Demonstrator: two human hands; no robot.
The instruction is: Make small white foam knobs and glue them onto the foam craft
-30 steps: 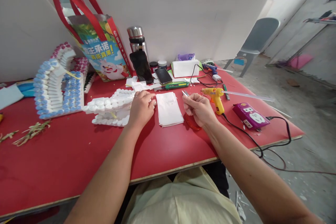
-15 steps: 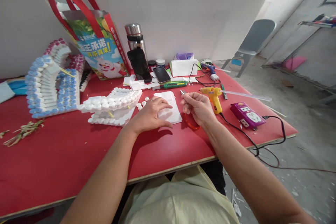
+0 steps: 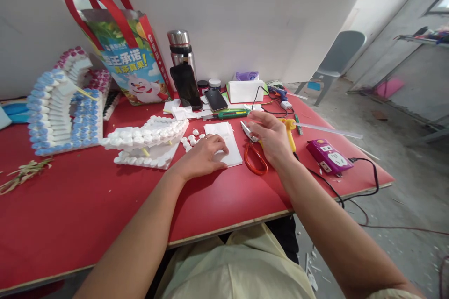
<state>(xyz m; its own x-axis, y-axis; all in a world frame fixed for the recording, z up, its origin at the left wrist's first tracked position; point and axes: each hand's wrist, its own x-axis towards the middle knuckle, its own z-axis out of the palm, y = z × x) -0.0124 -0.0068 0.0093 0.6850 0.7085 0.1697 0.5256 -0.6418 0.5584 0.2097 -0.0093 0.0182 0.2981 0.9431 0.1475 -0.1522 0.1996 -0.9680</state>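
My left hand [image 3: 206,156] lies with loosely curved, parted fingers over a stack of white paper [image 3: 232,150], its fingertips at the sheets. Beside the paper, scissors with red handles [image 3: 256,160] lie on the red table, blades pointing away from me. My right hand [image 3: 271,134] hovers just beyond and right of the handles, fingers stretched out and holding nothing that I can see. It partly covers a yellow glue gun [image 3: 289,136] with a clear glue stick. Small white pieces [image 3: 191,141] sit left of the paper, near a white model built of rounded pieces [image 3: 143,138].
A blue-and-white model [image 3: 63,117] and a shopping bag [image 3: 135,65] stand at the left. Behind are a steel flask [image 3: 179,44], a propped phone [image 3: 185,85] and a green utility knife [image 3: 231,113]. A purple power socket [image 3: 329,155] with a black cable is at right.
My right hand has let go of the scissors, which now lie on the table, and has moved slightly away from me. My left hand has settled lower onto the paper.
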